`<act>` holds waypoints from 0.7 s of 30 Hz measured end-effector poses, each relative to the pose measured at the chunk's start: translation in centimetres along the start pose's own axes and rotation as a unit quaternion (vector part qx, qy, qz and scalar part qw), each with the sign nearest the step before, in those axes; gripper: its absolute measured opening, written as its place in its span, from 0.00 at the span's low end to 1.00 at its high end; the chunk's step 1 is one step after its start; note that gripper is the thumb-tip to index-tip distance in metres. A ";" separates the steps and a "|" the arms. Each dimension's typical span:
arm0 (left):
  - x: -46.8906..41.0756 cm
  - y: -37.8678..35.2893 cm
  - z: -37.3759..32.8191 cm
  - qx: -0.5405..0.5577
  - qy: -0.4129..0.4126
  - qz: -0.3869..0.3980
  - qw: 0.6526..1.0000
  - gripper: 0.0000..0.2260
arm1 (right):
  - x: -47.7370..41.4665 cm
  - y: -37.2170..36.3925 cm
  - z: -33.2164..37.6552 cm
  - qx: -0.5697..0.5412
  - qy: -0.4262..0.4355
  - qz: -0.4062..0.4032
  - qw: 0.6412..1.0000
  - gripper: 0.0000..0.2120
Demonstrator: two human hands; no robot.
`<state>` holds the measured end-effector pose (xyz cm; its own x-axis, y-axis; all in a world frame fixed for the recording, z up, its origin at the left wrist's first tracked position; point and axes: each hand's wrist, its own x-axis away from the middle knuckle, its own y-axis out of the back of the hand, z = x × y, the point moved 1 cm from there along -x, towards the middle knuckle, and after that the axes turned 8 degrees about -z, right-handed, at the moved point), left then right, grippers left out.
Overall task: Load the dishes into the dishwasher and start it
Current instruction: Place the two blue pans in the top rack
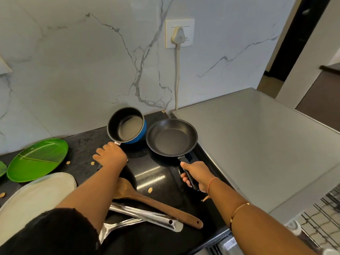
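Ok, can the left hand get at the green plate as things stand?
Probably not yet: the left hand holds the blue saucepan by its handle. Once freed, likely yes; the green plate lies open on the counter just to its left.

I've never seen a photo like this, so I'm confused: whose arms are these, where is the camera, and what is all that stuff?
There is no machine here. These are a person's two arms. The single picture comes from a camera worn on their head, looking forward and down, so you see roughly what they see. The left hand grips the handle of a blue saucepan, which is tilted. The right hand holds a black frying pan by its handle. On the black counter lie a green plate, a pale plate, a wooden spatula and shiny steel utensils. At the lower right you can see wire racks, probably the dishwasher.
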<state>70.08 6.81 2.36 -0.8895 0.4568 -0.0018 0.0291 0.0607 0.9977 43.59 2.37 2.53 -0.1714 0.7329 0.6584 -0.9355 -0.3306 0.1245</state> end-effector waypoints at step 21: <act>9.5 5.8 -3.0 0.235 -0.054 0.026 0.970 0.20 | 3.7 4.8 -3.7 -0.100 0.128 -0.075 0.984 0.08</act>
<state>60.40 8.85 8.29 -0.8293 0.5585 0.0156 0.3003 0.4220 0.8554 37.30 5.70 2.84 -0.0752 0.8990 0.4314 -0.9940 -0.1022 0.0399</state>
